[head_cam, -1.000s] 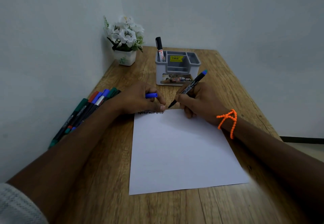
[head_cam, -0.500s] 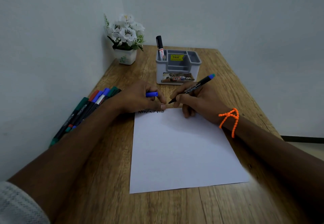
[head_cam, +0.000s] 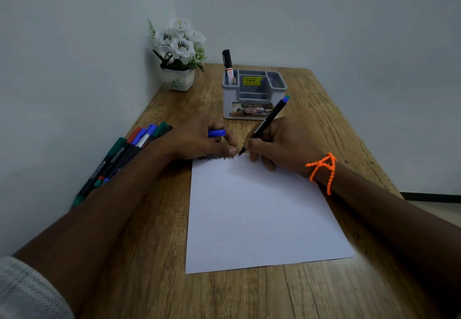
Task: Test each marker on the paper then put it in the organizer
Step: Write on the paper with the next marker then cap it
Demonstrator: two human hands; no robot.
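Wood-grain surface (head_cam: 154, 281) carries a white paper (head_cam: 259, 214) lying flat at centre; dark scribble marks (head_cam: 214, 157) run along its far left edge. Right hand (head_cam: 279, 144) grips a black marker with blue end (head_cam: 268, 121), tip down at the paper's far edge, just right of the scribbles; orange beaded bracelet (head_cam: 321, 169) on that wrist. Left hand (head_cam: 197, 139) rests on the paper's far left corner, fingers curled round a blue cap (head_cam: 216, 133). Grey organizer (head_cam: 252, 109) stands beyond the hands; one black-capped marker (head_cam: 228, 66) upright in its left compartment. Untested markers (head_cam: 119, 156) lie bunched at the left wall, partly behind the left forearm; white flower pot (head_cam: 178, 55) in the far corner.
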